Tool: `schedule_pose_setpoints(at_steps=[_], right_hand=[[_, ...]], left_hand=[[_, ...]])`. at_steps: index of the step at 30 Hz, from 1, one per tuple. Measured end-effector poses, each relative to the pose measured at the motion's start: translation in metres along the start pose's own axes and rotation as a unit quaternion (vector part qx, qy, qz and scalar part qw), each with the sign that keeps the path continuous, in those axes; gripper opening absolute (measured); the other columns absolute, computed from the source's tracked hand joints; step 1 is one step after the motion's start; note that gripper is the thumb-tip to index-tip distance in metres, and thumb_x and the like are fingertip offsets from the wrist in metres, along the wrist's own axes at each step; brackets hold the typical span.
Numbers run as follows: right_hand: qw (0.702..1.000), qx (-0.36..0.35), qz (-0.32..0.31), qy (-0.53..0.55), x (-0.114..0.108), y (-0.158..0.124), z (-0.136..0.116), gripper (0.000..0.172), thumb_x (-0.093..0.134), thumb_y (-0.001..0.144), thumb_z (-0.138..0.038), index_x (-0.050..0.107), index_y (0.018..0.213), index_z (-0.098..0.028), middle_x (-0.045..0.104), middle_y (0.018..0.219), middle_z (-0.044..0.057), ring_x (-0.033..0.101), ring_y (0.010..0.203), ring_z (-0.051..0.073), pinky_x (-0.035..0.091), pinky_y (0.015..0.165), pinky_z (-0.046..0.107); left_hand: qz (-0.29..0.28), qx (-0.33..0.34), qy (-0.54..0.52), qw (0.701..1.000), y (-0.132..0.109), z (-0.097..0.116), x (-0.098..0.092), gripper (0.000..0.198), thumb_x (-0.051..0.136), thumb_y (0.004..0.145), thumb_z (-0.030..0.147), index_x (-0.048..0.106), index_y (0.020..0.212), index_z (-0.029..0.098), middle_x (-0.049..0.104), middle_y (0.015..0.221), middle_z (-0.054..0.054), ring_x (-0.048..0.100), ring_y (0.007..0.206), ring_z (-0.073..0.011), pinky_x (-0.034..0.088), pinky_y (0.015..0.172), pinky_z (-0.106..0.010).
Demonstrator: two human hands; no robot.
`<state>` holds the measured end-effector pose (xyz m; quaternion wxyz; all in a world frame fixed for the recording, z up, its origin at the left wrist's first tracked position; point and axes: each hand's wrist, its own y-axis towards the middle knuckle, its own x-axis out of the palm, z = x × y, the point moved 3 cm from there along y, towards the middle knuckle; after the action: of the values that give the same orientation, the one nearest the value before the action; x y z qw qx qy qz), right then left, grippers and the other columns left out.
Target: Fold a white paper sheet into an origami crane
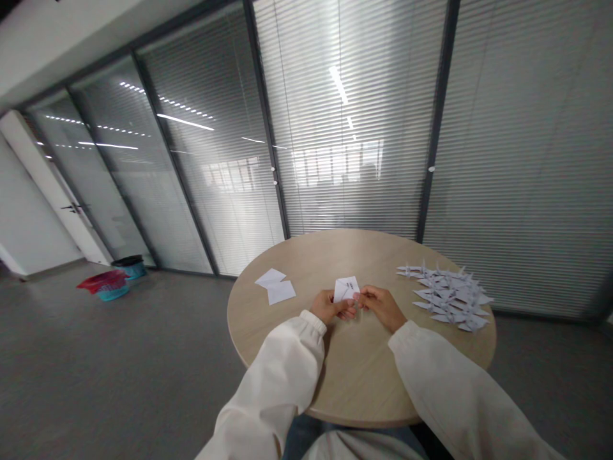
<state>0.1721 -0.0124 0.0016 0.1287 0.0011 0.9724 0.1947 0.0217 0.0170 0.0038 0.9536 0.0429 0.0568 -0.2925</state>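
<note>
Your left hand [328,306] and right hand [378,306] were both closed in a pinch on a partly folded white paper square [347,289], held between them over the round pale-wood table [364,374]. To the right lay a heap of finished white origami cranes [450,297]; two flat white paper sheets [274,286], still unfolded, remained at left.

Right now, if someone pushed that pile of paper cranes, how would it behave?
The paper cranes look like thin folded paper, so likely light and easily crushed. They lie loosely overlapped on the round table, so a push would probably slide and scatter them.
</note>
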Motion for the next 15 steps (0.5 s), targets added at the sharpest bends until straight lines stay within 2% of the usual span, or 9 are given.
schedule_pose_setpoints(at_steps=[6,15], right_hand=[[1.000,-0.009,-0.016,0.016,0.0014,-0.0011,-0.0018,0.028,0.057,0.073,-0.045,0.060,0.068,-0.017,0.060,0.061,0.000,0.054,0.058,0.013,0.043,0.055,0.023],[0.998,-0.040,-0.010,-0.037,-0.0015,-0.0041,-0.0081,0.029,0.055,0.075,-0.043,0.056,0.061,-0.018,0.055,0.055,-0.002,0.049,0.055,0.012,0.038,0.056,0.023]], left_hand=[[0.019,0.009,0.009,1.000,0.0009,0.0001,-0.0025,0.045,0.071,0.059,0.046,0.066,0.081,0.007,0.068,0.069,-0.011,0.063,0.056,-0.0153,0.047,0.050,-0.022],[-0.003,0.007,0.004,1.000,-0.0019,0.0032,0.0012,0.044,0.072,0.058,0.047,0.064,0.074,0.007,0.068,0.066,-0.010,0.063,0.055,-0.0158,0.047,0.050,-0.023]])
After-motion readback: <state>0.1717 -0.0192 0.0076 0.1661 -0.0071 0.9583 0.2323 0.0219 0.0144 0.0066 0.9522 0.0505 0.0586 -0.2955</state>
